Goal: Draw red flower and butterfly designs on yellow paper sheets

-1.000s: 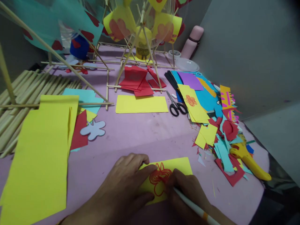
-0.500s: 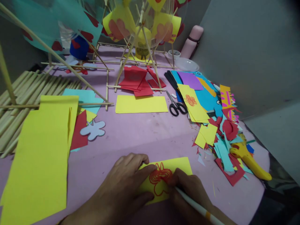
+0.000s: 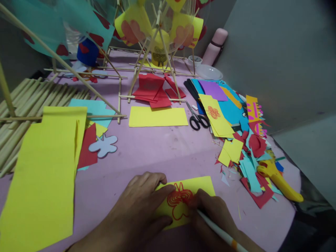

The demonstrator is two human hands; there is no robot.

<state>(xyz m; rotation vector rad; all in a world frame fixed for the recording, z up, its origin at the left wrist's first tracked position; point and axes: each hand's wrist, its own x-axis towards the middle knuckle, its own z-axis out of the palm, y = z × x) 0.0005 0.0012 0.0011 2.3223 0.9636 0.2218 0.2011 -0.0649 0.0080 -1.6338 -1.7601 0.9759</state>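
A yellow paper card [image 3: 203, 183] lies at the table's near edge, with a red-outlined butterfly [image 3: 179, 200] drawn on it. Curved red lines fill the butterfly's upper wings, while its lower wings show only an outline. My left hand [image 3: 143, 203] rests flat on the card's left side, fingers spread. In my right hand [image 3: 207, 213] is a white marker pen [image 3: 216, 229] with an orange band, its tip down on the butterfly's right upper wing. My fingers partly hide the tip and the right wing edge.
Left stand large yellow sheets [image 3: 49, 175], bamboo sticks [image 3: 28, 108] and a butterfly cutout [image 3: 103, 146]. Ahead are yellow strips [image 3: 157, 117], red paper [image 3: 151, 89], scissors [image 3: 198, 120] and a stick-framed wheel [image 3: 159, 28]. Paper scraps [image 3: 252, 175] and a yellow glue gun [image 3: 279, 178] lie right.
The marker tip has moved slightly to the right, and the right upper wing carries more red lines. My left hand has stayed in place.
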